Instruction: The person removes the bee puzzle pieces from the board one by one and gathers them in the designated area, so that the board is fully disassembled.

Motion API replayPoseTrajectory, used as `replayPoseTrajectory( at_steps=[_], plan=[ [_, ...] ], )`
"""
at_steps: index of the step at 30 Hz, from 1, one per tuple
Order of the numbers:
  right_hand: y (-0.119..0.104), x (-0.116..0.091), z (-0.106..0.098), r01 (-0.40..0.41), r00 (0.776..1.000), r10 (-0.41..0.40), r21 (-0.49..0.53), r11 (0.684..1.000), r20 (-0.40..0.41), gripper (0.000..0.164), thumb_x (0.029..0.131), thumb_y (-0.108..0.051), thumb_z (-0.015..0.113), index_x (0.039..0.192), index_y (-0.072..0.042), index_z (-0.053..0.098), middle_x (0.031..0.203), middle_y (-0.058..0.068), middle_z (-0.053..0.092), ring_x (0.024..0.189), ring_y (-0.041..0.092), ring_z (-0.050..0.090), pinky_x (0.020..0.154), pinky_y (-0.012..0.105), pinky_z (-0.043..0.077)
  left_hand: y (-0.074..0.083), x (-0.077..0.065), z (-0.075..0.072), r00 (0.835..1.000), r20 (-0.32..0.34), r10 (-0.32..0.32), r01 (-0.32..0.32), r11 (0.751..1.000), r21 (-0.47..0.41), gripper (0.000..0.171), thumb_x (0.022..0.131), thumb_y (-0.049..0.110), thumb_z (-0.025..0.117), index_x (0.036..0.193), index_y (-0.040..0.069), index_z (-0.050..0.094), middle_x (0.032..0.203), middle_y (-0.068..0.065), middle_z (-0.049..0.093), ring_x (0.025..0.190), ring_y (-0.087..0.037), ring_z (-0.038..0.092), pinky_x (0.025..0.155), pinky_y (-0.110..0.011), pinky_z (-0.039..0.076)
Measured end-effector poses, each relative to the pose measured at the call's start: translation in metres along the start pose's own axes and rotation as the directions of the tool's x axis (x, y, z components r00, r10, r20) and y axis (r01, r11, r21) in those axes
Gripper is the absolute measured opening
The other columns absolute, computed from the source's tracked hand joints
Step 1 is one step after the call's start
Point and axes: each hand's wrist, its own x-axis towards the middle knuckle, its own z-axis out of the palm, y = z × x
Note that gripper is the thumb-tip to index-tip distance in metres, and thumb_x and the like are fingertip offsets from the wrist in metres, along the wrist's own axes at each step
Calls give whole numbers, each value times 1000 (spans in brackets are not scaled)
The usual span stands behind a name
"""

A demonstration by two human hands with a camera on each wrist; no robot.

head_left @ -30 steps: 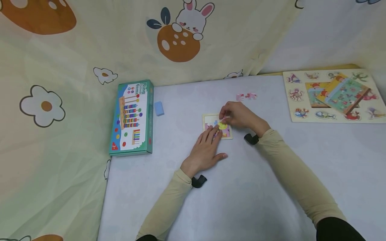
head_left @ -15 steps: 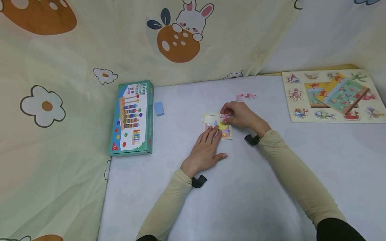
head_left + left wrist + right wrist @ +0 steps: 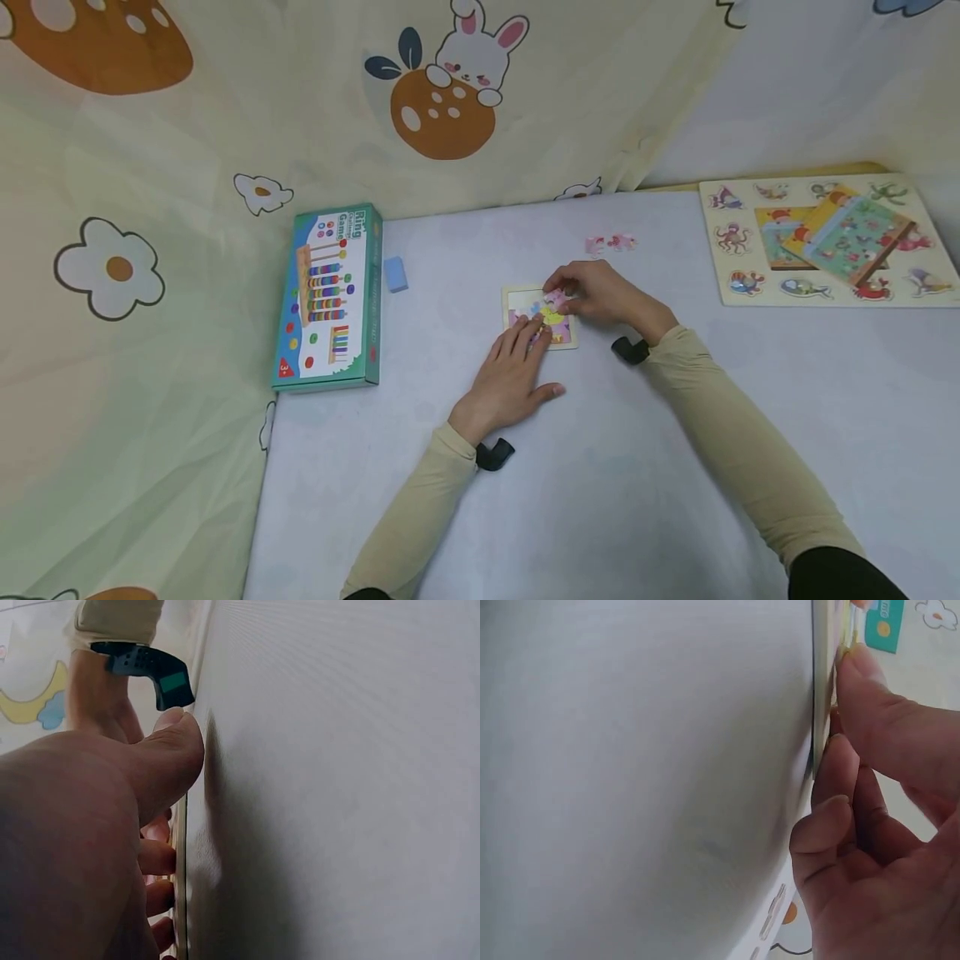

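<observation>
Head view gives the layout. Left hand (image 3: 506, 383) lies flat, fingers straight, tips on a small square jigsaw tray (image 3: 506, 310) near the middle of the white-covered table (image 3: 637, 475). Right hand (image 3: 603, 292) pinches a pink jigsaw piece (image 3: 557, 297) between thumb and finger at the tray's upper right corner; whether the piece is seated, I can't tell. Beyond the tray, apart from it, pink loose pieces (image 3: 621, 242) lie together.

Left wrist view adds what the head view misses: the tray's edge, seen side-on, with left fingertips bent over its top and the thumb held off to the side. It also catches a green patch on the right wrist's black mount (image 3: 139, 660) and a yellow moon print (image 3: 26, 710) behind. Right wrist view shows the right hand's other fingers curled in beside the tray, outside its edge.

Materials: tray thin and flat, pale rim, straight sides. Pieces with knobbed outlines. Table cover matt, faintly rippled. Blue block (image 3: 396, 274), small and flat-sided, beside a glossy-looking green ring game box (image 3: 326, 300). Far right, a cream sea-animal board (image 3: 840, 297) carries two overlapping picture panels (image 3: 851, 237). Printed curtain (image 3: 172, 400) hangs in soft creases; sleeves beige, wrinkled at the wrists.
</observation>
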Motion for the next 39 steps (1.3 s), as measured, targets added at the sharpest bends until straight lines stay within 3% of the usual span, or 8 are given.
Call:
replayPoseTrajectory(
  at_steps=[6, 19, 24, 30, 39],
  plan=[
    [2, -2, -1, -37, 997, 39, 41, 998, -62, 33, 86, -6, 89, 113, -8, 71, 99, 8, 76, 92, 22, 69, 87, 41, 54, -1, -1, 1, 1000, -3, 3, -3, 1000, -4, 88, 104, 62, 56, 170, 12, 24, 180, -7, 9, 167, -29, 4, 135, -46, 13],
    [11, -9, -5, -30, 987, 38, 57, 998, -156, 31, 86, -7, 88, 116, -7, 79, 96, 7, 79, 87, 21, 71, 82, 36, 56, -1, 0, 3, 1000, -3, 3, -3, 1000, -12, 89, 104, 62, 57, 170, 12, 24, 180, -7, 7, 167, -29, 3, 135, -45, 13],
    [21, -15, -14, -49, 979, 67, 100, 994, -194, 33, 85, -1, 87, 117, -6, 80, 99, 10, 79, 90, 22, 72, 78, 20, 54, -1, 0, 4, 1000, -6, 2, -2, 1000, -20, 89, 103, 62, 58, 170, 12, 24, 180, -7, 8, 167, -29, 3, 135, -45, 13],
    [34, -27, -32, -74, 959, 106, 130, 989, -262, 32, 88, 4, 81, 118, -6, 79, 103, 14, 78, 93, 25, 70, 76, 14, 48, -1, 0, 3, 1000, -4, 0, 0, 1000, -14, 88, 104, 62, 57, 170, 13, 24, 180, -7, 8, 167, -29, 3, 135, -45, 13],
    [61, -48, -73, -176, 902, 214, 133, 975, -374, 28, 94, -10, 80, 123, -12, 78, 113, 13, 76, 88, 9, 61, 73, 18, 43, 0, 0, 2, 1000, -7, 3, -3, 1000, -15, 88, 104, 61, 57, 169, 12, 24, 180, -8, 8, 167, -29, 3, 135, -45, 13]
  ],
)
